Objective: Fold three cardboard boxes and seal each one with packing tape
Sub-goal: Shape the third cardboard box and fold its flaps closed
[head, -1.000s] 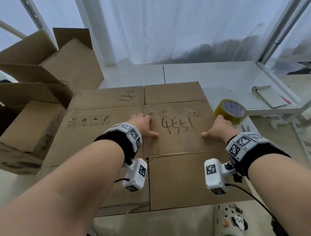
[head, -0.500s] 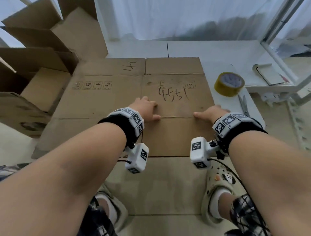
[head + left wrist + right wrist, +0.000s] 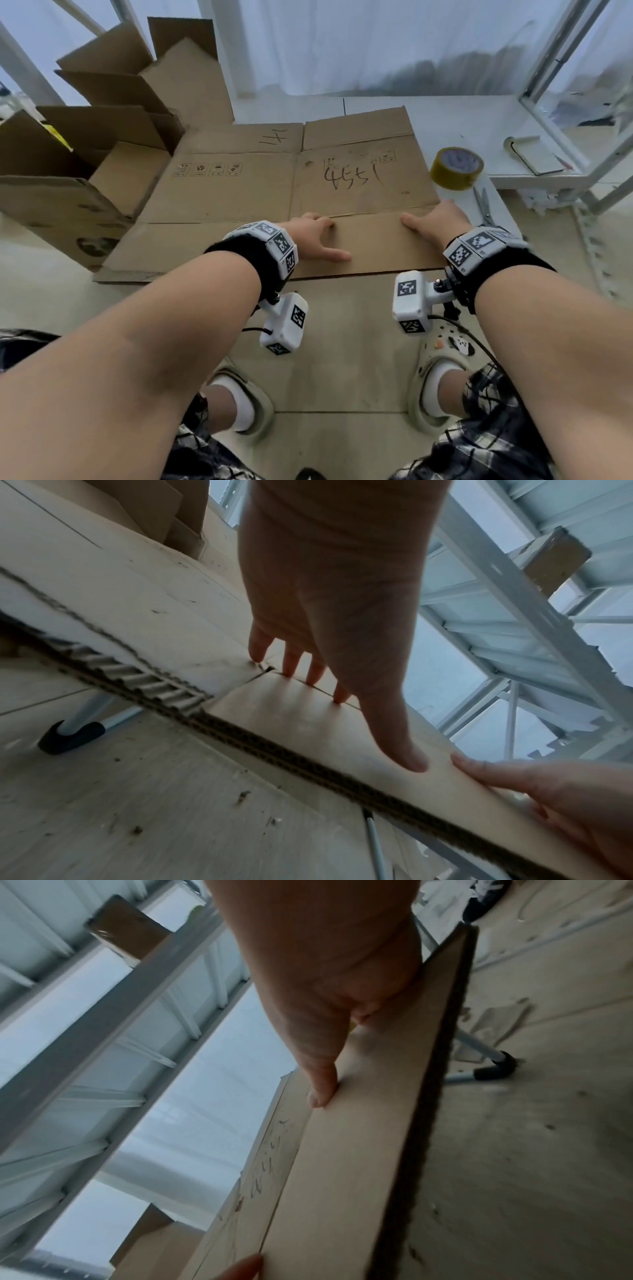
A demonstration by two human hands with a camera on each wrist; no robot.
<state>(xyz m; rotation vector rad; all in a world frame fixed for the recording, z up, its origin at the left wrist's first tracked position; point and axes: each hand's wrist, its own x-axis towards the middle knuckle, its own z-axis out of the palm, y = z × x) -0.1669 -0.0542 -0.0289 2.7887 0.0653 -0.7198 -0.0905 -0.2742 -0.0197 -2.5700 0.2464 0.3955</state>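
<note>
A flattened cardboard box with "4551" handwritten on it lies on the white table. Its near flaps hang out over the floor. My left hand lies flat on the near right flap, fingers spread, fingertips at the crease. My right hand presses the same flap near its right end, with the thumb flat on top and the other fingers hidden in the right wrist view. A roll of yellowish packing tape stands on the table to the right of the box, untouched.
Scissors lie by the table's right edge below the tape, with a notebook further right. Several opened cardboard boxes are stacked at the left. A white metal rack stands at the right. My feet are on the floor under the flaps.
Both hands have slid toward me, from the panel with the writing across the crease onto the near flap. The head view has tipped down, so my feet now show.
</note>
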